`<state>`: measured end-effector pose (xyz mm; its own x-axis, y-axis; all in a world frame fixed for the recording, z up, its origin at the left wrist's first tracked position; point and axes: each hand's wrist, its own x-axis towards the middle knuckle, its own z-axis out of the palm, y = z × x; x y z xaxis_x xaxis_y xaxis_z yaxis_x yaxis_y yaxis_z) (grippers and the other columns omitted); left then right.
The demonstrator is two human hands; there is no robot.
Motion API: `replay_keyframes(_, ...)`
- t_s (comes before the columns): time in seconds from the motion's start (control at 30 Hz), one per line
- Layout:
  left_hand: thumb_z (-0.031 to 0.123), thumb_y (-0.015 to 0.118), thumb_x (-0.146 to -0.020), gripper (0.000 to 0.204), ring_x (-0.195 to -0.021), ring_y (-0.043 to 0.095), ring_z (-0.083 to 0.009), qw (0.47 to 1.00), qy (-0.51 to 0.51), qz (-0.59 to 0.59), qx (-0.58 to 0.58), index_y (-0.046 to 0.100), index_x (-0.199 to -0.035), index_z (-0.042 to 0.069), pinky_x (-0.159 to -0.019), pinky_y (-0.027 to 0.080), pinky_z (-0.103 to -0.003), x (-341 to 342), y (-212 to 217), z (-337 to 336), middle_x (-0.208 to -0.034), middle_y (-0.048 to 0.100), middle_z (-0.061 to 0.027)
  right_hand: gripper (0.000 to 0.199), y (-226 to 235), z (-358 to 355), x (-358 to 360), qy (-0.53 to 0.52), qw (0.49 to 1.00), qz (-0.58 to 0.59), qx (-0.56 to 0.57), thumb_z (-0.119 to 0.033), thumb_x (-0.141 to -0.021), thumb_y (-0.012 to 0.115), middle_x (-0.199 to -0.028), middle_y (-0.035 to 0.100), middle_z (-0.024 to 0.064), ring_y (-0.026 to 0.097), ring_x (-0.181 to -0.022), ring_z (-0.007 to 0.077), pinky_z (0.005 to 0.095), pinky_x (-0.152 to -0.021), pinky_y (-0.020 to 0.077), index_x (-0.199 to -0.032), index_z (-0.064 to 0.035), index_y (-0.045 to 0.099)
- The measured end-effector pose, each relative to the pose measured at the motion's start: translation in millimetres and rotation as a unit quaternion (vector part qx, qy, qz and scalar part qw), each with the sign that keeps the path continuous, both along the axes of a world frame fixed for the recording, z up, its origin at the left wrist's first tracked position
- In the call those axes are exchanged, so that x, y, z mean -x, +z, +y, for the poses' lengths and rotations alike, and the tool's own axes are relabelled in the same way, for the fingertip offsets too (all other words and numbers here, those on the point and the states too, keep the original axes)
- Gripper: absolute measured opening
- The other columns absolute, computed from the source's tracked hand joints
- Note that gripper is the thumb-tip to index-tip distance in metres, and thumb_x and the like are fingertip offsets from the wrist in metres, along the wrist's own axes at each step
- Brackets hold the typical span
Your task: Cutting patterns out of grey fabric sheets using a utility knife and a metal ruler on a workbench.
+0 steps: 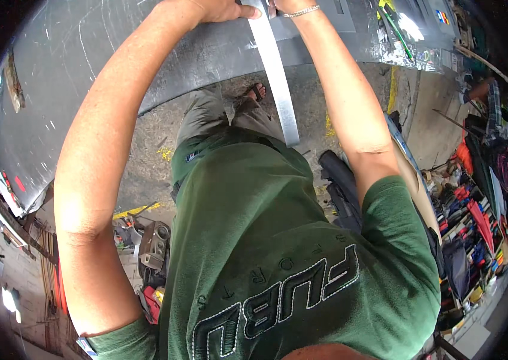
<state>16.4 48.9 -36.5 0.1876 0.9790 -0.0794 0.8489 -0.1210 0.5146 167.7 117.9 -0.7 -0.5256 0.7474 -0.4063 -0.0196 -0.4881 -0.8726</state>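
Note:
A long, flat, silver metal strip (275,75) lies over the dark grey sheet-topped table, its near end jutting past the edge towards my body. At the top edge of the picture, my left hand (218,8) presses its thumb onto the strip, with the other fingers bent beside it. My right hand (293,6), with a chain bracelet at the wrist, is just right of the strip. Most of its fingers are cut off by the picture's edge. Something small and brownish shows between the right hand and the strip, too little to name.
The scratched dark table (206,63) spans the top and left. A green pen (399,33) lies on clear plastic at its right. Below right is a heap of tools and coloured items (476,234). A machine part (155,246) stands on the floor at left, and a person (491,99) is at far right.

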Motion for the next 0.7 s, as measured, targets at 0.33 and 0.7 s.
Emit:
replay_keyframes(0.33,0.057,0.078,-0.08,0.111,-0.155,0.022,-0.0436,0.965,0.041,0.221,0.132,0.03,-0.153,-0.012,-0.126,0.023,-0.049,-28,90,-16,-0.163,0.025,-0.0333,0.06,2,-8,7,0.036,0.995,0.082,-0.053,-0.063,-0.107,0.037,-0.051,0.041,-0.0023,0.036,-0.036,0.0101,0.026,-0.035,0.0294,-0.08,-0.0111,0.053)
replay_keyframes(0.7,0.056,0.078,-0.08,0.111,-0.155,0.022,-0.0439,0.965,0.045,0.223,0.131,0.029,-0.154,-0.012,-0.126,0.024,-0.05,-26,88,-19,-0.163,0.025,-0.033,0.058,27,-13,12,0.018,0.999,0.03,0.016,-0.06,-0.108,0.035,-0.052,0.04,-0.0033,0.035,-0.037,0.0091,0.0252,-0.035,0.0284,-0.085,-0.0106,0.055)
